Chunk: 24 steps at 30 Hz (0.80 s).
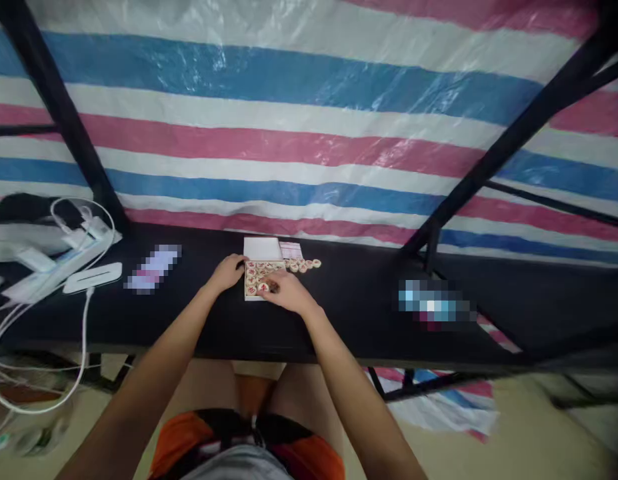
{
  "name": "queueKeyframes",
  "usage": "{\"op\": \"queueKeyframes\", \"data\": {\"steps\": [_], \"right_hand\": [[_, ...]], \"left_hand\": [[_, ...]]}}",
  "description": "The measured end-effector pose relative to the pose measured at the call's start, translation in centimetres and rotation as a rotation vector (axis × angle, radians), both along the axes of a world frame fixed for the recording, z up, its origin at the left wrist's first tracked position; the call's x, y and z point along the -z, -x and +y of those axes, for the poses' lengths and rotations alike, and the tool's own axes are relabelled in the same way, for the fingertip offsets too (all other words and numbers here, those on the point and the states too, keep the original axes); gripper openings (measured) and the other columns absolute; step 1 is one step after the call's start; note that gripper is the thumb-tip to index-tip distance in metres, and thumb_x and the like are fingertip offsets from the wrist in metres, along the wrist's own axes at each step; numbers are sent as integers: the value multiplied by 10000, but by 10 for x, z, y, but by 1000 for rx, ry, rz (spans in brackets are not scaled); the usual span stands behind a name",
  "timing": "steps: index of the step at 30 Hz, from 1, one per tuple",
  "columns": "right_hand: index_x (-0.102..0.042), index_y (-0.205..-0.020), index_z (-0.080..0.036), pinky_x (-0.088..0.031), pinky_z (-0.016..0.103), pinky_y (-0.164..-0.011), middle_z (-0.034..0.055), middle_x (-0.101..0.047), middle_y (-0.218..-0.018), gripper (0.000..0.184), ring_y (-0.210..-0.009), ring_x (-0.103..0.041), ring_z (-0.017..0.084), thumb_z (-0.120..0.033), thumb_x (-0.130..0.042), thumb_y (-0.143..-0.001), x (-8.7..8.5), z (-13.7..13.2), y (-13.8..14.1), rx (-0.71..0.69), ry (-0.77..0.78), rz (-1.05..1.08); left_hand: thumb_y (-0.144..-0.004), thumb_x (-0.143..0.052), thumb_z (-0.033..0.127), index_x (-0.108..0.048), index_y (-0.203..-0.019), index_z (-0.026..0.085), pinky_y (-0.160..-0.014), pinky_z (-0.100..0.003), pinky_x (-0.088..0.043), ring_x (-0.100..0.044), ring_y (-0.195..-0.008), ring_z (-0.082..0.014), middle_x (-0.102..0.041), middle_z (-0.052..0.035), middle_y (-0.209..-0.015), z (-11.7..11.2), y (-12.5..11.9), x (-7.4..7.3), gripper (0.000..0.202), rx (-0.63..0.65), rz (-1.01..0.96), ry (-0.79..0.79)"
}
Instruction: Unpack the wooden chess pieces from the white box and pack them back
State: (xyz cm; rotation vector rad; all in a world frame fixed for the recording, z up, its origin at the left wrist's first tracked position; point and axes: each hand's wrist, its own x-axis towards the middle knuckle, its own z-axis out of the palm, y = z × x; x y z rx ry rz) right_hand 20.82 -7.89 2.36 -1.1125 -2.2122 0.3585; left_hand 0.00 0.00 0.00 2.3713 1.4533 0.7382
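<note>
left hand (227,274) at box (254,298) edge, right hand (289,292) over red-marked pieces (251,290)

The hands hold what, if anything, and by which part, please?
Left hand touches the box at its left edge; whether the right hand holds anything is unclear.

Bare right hand (287,291) hides the right part of a shallow white rectangular box (253,299), centre frame, and some round pale-wood pieces (251,290); red characters mostly too small to read. Pink-and-white printed card (291,251) behind: print illegible. Pixelated: flat pale-lilac rectangle (153,269) at left, blue-and-dark object (433,303) at right. White cables (86,333) cut by left edge, forearms (346,380) by bottom edge.
</note>
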Motion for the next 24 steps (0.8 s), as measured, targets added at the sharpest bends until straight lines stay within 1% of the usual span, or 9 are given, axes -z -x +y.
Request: {"op": "queueKeyframes", "data": {"steps": [2,4,7,9,10,12,14,16,24], "right_hand": [[-673,-854,-189,-427,267,-743,17,-620,-773,169,-740,-543,151,-327,-620,-773,-1,4,-6,55,-42,94],[-668,-893,-184,-433,279,-767,33,-630,-826,181,-768,-554,160,-304,-597,-778,-1,8,-16,184,-67,159],[-658,-948,-173,-436,295,-789,63,-627,-910,220,-798,-569,176,-273,-559,-779,3,15,-40,538,-73,203],[-648,-988,-170,-434,306,-791,87,-625,-962,254,-845,-581,199,-277,-566,-773,7,19,-56,793,1,158],[-637,-1016,-171,-433,311,-790,95,-628,-977,271,-874,-587,213,-270,-565,-774,10,21,-63,885,55,128],[-605,-1074,-173,-433,315,-781,101,-639,-999,306,-910,-598,229,-245,-555,-780,15,23,-72,994,166,83],[-576,-1105,-175,-436,312,-772,102,-652,-1010,323,-921,-609,231,-219,-544,-787,19,24,-76,1026,245,57],[-566,-1102,-176,-437,303,-770,102,-660,-1019,315,-922,-615,225,-200,-540,-789,23,26,-76,1021,259,52],[-583,-1041,-161,-441,271,-758,101,-638,-1037,277,-833,-618,181,-149,-536,-768,34,33,-79,961,126,127]], "left_hand": [[-847,-463,160,-632,-1128,162,-975,-315,-423,-587,-1050,-202,-634,-87,-1121,-1,0,-2,328,-7,0,1],[-849,-464,165,-634,-1127,173,-971,-317,-426,-591,-1045,-203,-635,-82,-1119,-2,-1,-4,325,-13,2,4],[-849,-466,170,-635,-1132,168,-967,-326,-430,-594,-1038,-215,-633,-91,-1118,-3,-1,-6,329,-18,13,15],[-848,-469,171,-634,-1136,166,-970,-335,-428,-591,-1047,-222,-631,-95,-1126,-3,0,-7,332,-17,16,18],[-846,-471,170,-634,-1136,168,-970,-339,-428,-589,-1052,-225,-630,-96,-1127,-3,0,-7,333,-19,15,18],[-843,-474,167,-635,-1136,169,-970,-346,-429,-587,-1055,-229,-631,-97,-1126,-2,0,-7,335,-18,11,20],[-842,-474,166,-635,-1137,169,-969,-352,-430,-588,-1051,-231,-631,-97,-1125,-1,0,-6,335,-15,5,23],[-844,-474,170,-634,-1136,173,-971,-354,-429,-588,-1051,-230,-631,-95,-1127,-1,0,-6,333,-8,1,26],[-853,-468,188,-632,-1139,175,-962,-348,-436,-589,-1049,-224,-628,-94,-1131,-1,0,-5,330,-11,13,31]]}}
